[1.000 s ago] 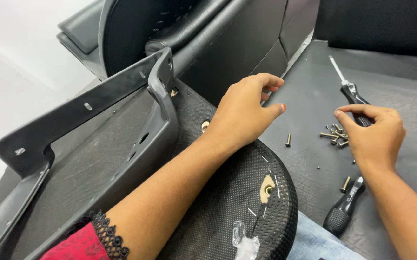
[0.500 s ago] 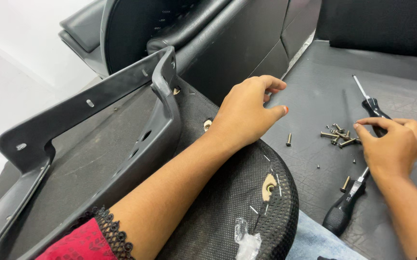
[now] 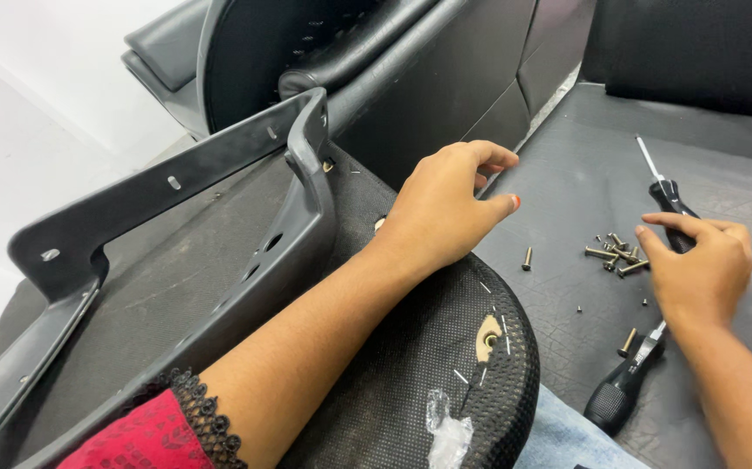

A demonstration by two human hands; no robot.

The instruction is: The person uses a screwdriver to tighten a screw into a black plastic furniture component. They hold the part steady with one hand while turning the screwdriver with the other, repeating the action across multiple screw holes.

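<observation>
My left hand [image 3: 450, 204] rests on the rim of an upturned black chair seat [image 3: 393, 373], fingers loosely bent and holding nothing. My right hand [image 3: 697, 265] is closed over the black handle of a slim screwdriver [image 3: 664, 193]; its metal shaft points away from me and my index finger reaches toward a small pile of brass screws [image 3: 615, 252] on the dark mat. A single screw [image 3: 527, 258] lies between my hands. A black plastic armrest bracket [image 3: 302, 217] stands on the seat, left of my left arm.
A second, thicker black-handled screwdriver [image 3: 623, 395] lies under my right forearm, with another loose screw [image 3: 626, 341] beside it. The seat's mesh is torn, showing foam [image 3: 486, 337], and a scrap of clear plastic [image 3: 445, 434] hangs there. A black chair back [image 3: 306, 52] stands behind.
My right hand has slid right and toward me with the slim screwdriver, away from the screw pile. My left hand has stayed on the seat rim.
</observation>
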